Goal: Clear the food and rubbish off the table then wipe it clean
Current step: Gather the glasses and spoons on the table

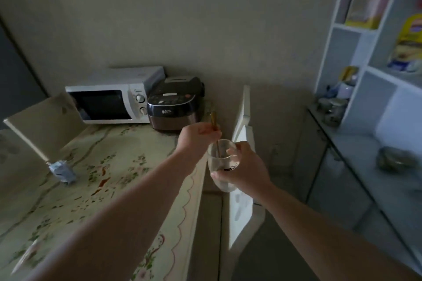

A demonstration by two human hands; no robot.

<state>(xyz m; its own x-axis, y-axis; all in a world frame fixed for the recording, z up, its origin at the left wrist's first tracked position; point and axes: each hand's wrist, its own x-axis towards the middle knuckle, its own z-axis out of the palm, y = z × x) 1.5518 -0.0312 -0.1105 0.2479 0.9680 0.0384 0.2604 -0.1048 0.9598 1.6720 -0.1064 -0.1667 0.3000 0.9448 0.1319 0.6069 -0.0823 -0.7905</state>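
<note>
Clear glass (222, 164) in right hand (245, 166)

Home kitchen: microwave (114, 94), rice cooker (174, 107).

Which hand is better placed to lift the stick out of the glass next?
The left hand: its grip already pinches the gold stick above the rim, while the right hand is wrapped around the glass.

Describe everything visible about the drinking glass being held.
The glass is a clear, tall tumbler that looks like glass, with a dark print low on its side. It is held roughly upright, off the table's right edge, in the right hand, whose fingers wrap its right side. A slim gold-handled utensil, pinched by the left hand, dips into its open mouth. Any contents cannot be told.
</note>
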